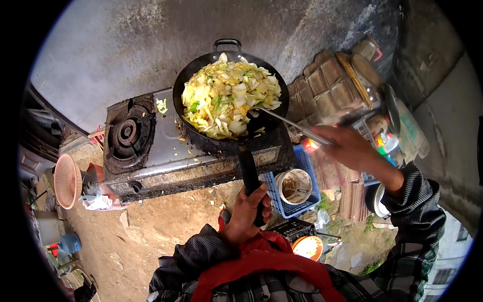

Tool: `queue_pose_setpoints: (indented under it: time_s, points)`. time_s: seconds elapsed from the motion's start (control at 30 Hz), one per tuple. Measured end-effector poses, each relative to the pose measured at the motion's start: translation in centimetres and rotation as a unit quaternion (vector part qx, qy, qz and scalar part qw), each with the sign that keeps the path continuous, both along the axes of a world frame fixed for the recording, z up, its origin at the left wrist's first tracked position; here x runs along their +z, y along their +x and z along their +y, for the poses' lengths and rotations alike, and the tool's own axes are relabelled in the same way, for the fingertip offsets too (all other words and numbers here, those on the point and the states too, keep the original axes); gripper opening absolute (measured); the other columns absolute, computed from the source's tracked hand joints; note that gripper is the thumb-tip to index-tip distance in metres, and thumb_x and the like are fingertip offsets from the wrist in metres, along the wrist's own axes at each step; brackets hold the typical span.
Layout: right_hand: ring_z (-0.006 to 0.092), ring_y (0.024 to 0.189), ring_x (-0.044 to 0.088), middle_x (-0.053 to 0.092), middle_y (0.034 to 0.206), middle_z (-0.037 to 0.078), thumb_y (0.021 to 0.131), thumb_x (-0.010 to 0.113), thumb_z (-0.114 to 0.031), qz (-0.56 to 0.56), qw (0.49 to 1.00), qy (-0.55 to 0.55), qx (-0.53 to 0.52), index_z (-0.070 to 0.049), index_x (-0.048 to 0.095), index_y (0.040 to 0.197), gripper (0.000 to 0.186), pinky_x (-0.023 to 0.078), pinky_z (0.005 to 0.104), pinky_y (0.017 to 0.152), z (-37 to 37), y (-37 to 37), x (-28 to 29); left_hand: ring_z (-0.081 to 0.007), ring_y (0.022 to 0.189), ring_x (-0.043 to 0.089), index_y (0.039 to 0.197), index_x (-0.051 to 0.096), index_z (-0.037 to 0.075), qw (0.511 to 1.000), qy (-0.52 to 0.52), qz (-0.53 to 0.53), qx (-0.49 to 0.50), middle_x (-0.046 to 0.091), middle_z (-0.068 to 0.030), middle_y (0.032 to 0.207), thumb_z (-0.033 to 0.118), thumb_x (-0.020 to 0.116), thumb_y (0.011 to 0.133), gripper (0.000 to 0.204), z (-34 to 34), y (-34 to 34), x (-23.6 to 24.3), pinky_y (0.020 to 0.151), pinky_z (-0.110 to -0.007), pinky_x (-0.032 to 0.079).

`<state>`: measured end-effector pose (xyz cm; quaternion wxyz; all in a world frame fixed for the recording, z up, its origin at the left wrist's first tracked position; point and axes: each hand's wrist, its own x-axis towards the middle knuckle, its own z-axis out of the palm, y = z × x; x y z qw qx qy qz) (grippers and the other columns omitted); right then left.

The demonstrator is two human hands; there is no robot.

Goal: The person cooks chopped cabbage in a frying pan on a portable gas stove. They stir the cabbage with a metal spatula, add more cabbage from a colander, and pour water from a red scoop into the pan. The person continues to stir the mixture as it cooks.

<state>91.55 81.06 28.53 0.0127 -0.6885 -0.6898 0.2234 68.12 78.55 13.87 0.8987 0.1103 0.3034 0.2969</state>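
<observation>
A black wok [189, 120] heaped with chopped cabbage [226, 95] sits on the right side of a grimy steel gas stove [171, 161]. My left hand [246, 211] is closed round the wok's long black handle [249, 166], below the pan. My right hand [347, 148] grips a metal spatula [297, 126], whose head reaches into the right part of the cabbage and is partly hidden there. A few cabbage bits lie on the stove top beside the wok.
An empty burner [128, 133] is at the stove's left, near a pink basket [68, 181]. A blue crate [305, 206] holds a white bucket [294, 186]. Bottles [385, 143], lids and stacked tiles [337, 85] crowd the right. An orange bowl [307, 246] lies below. A grey wall backs the stove.
</observation>
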Motion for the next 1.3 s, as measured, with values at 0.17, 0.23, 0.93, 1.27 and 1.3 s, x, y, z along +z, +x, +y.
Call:
queue_pose_setpoints:
  time_s: [0.17,0.23,0.93,1.27,1.3]
  points:
    - [0.0346,0.099,0.056,0.059,0.106,0.021,0.078,0.053,-0.015,0.033,0.999,0.036,-0.021,-0.006,0.05,0.123,0.045,0.043,0.039,0.087,2.1,-0.2,-3.3,-0.012,0.044,0.043,0.092,0.045,0.012,1.0,0.003,-0.006,-0.009,0.047,-0.0012,0.061,0.019,0.056,0.089,0.014,0.1,0.0,-0.1,0.039,-0.028,0.034]
    - [0.034,0.1,0.056,0.058,0.108,0.02,0.078,0.053,-0.015,0.036,0.998,0.042,-0.016,-0.006,0.05,0.123,0.046,0.043,0.0385,0.087,2.5,0.2,-3.1,-0.0112,0.043,0.043,0.089,0.045,0.012,1.0,0.007,0.017,-0.005,0.047,0.0,0.06,0.021,0.054,0.09,0.012,0.1,0.1,0.6,0.039,-0.028,0.035]
    - [0.0041,0.044,0.04,0.05,0.06,0.001,0.087,0.05,-0.005,0.252,0.945,-0.156,-0.142,-0.009,0.047,0.129,0.043,0.032,0.0206,0.04,-3.0,-1.8,8.8,-0.0125,0.043,0.045,0.088,0.043,0.013,1.0,0.002,-0.001,0.011,0.048,-0.0012,0.061,0.021,0.057,0.089,0.016,0.0,0.2,-0.1,0.037,-0.028,0.036]
    - [0.0088,0.056,0.049,0.054,0.066,0.004,0.08,0.052,-0.011,0.159,0.984,-0.058,-0.059,-0.006,0.05,0.125,0.045,0.041,0.0259,0.052,1.2,-2.9,-0.7,-0.012,0.046,0.045,0.09,0.043,0.013,1.0,0.009,-0.006,0.022,0.049,-0.0018,0.063,0.022,0.057,0.089,0.017,-0.3,0.0,-0.4,0.039,-0.028,0.036]
    - [0.0107,0.057,0.052,0.057,0.07,0.007,0.08,0.053,-0.011,0.141,0.988,-0.041,-0.057,-0.008,0.052,0.124,0.044,0.043,0.0271,0.055,1.7,-3.1,-0.8,-0.012,0.045,0.045,0.091,0.043,0.013,1.0,0.007,0.0,0.024,0.048,-0.0015,0.063,0.022,0.056,0.089,0.016,-0.3,-0.1,-0.4,0.039,-0.028,0.036]
